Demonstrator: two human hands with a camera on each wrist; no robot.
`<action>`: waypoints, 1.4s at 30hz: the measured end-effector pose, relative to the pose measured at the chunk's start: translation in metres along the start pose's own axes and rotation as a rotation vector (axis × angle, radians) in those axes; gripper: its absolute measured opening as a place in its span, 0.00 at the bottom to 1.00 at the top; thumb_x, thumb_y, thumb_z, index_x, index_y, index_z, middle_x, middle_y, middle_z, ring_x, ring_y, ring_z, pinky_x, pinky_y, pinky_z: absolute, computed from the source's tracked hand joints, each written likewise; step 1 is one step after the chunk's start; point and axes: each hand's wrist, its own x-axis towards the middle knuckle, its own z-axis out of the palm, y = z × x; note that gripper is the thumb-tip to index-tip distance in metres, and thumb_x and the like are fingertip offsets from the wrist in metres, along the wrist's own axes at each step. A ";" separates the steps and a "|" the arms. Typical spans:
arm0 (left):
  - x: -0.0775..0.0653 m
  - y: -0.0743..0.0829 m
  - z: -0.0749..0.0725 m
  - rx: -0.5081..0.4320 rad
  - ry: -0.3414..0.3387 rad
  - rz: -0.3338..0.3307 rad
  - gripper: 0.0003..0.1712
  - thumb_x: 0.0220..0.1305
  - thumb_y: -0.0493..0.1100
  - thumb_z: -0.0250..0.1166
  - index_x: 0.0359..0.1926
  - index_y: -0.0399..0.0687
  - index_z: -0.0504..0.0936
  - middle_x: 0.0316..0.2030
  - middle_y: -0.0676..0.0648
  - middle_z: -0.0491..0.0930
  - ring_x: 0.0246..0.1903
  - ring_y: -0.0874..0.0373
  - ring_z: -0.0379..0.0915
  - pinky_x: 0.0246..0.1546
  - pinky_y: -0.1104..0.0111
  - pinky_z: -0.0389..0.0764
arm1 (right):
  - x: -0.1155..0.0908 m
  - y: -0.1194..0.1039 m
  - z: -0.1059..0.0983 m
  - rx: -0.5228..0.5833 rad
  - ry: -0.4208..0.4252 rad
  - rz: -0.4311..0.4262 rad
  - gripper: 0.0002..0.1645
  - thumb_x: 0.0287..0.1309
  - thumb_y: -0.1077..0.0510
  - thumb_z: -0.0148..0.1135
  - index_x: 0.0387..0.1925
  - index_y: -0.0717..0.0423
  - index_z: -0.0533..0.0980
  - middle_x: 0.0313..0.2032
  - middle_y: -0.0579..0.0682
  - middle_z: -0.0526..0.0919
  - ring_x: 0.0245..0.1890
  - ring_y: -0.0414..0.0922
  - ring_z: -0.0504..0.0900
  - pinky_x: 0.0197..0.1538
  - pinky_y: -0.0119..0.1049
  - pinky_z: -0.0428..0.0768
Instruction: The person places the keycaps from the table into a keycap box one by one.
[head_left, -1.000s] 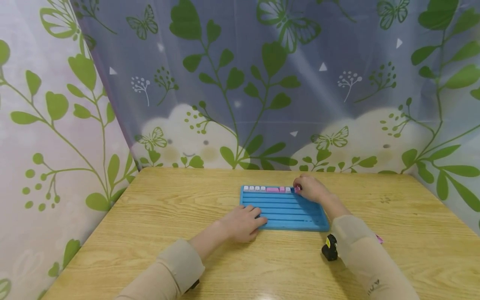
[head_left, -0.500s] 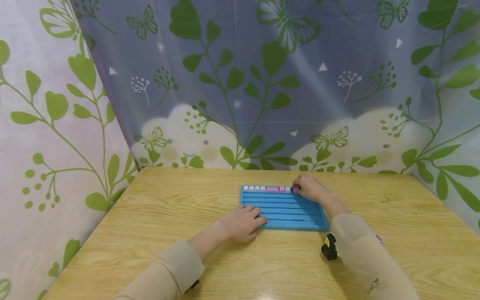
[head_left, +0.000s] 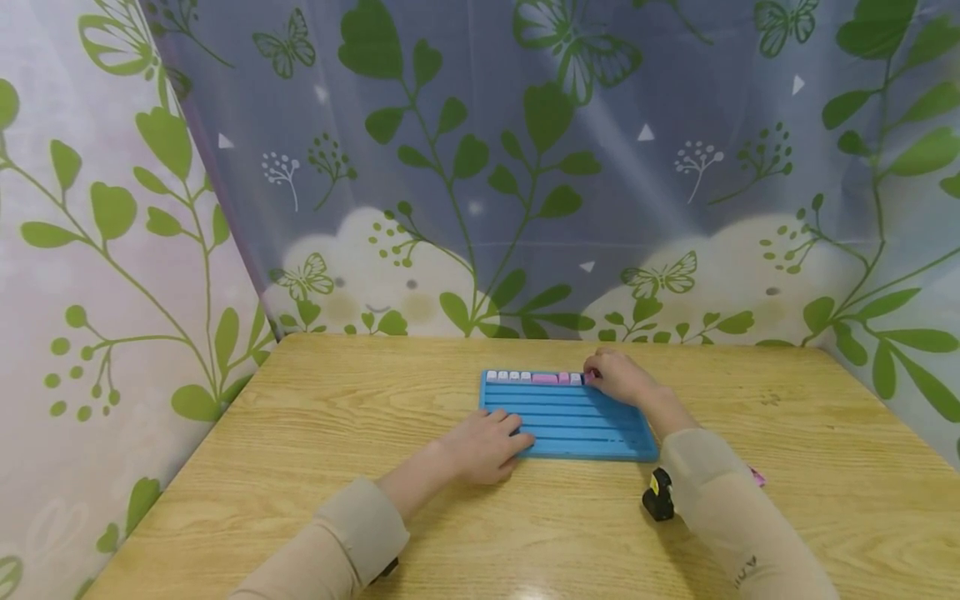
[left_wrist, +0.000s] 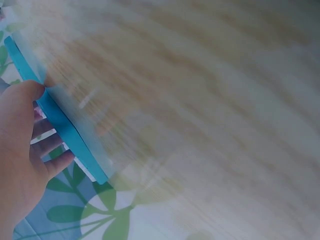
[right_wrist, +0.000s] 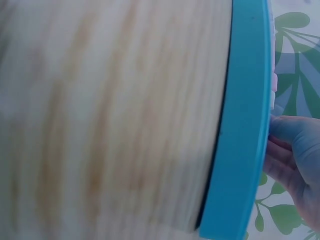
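Note:
A blue keyboard base with ridged rows lies flat on the table. White keycaps and pink keycaps, one of them long, line its far row from the left. My left hand holds the base's near left corner; the left wrist view has the thumb on the front wall and fingers beyond it. At the right end of the keycap row, my right hand pinches a small pink keycap, mostly hidden by the fingers. In the right wrist view, the thumb and fingers show beyond the blue wall.
A wooden table carries everything, backed by a patterned curtain. By the right sleeve is a black object with a yellow mark. A pink piece lies partly hidden behind that forearm.
My right hand has shifted very slightly left, bringing the pink keycap closer to the row's last white keycap. The left hand and the base stay in place.

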 end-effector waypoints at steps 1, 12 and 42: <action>0.000 0.000 0.000 0.000 0.002 0.000 0.21 0.69 0.52 0.48 0.61 0.58 0.69 0.49 0.50 0.71 0.48 0.56 0.67 0.48 0.63 0.71 | 0.000 0.000 0.000 -0.003 -0.006 0.008 0.06 0.55 0.66 0.61 0.36 0.64 0.79 0.33 0.55 0.77 0.33 0.49 0.75 0.38 0.44 0.75; 0.000 0.001 0.000 -0.002 -0.001 0.002 0.21 0.69 0.52 0.49 0.61 0.57 0.69 0.49 0.50 0.71 0.47 0.56 0.67 0.47 0.63 0.71 | 0.000 -0.002 -0.001 -0.026 -0.050 0.061 0.09 0.57 0.64 0.59 0.40 0.63 0.79 0.34 0.54 0.81 0.34 0.49 0.78 0.40 0.45 0.76; 0.001 0.000 0.000 -0.005 -0.005 0.000 0.21 0.69 0.52 0.49 0.61 0.57 0.68 0.49 0.50 0.71 0.48 0.56 0.68 0.48 0.63 0.71 | -0.008 -0.006 -0.020 0.021 -0.135 0.052 0.22 0.58 0.62 0.59 0.53 0.69 0.70 0.35 0.58 0.78 0.37 0.52 0.78 0.41 0.47 0.75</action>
